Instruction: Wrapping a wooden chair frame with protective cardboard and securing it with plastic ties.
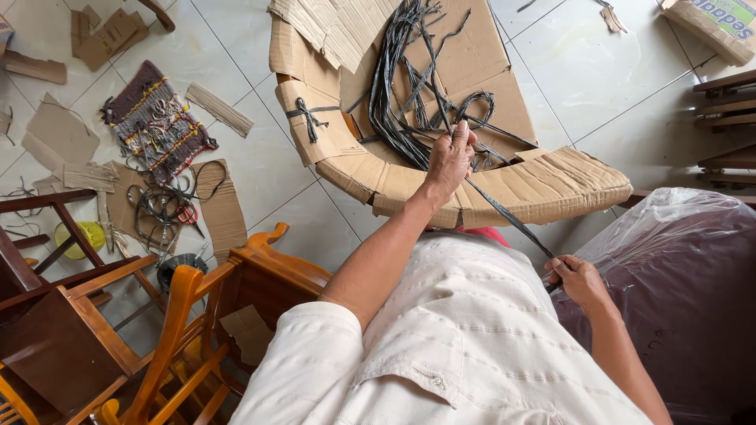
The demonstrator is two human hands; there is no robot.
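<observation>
the dark strap point(504, 212) runs taut and slantwise from the left hand point(450, 157), pinched shut on it at the cardboard-wrapped frame's point(543, 185) near edge, down to the right hand point(579, 279), closed round its lower end.

Cardboard box point(713, 27) seen at top right on the floor point(598, 86), brown, with green-white label point(728, 16); partly cut off.

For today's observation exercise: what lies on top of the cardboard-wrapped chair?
A tangle of dark straps and loose cardboard; the left hand rests there. The chair's frame is mostly covered.
</observation>
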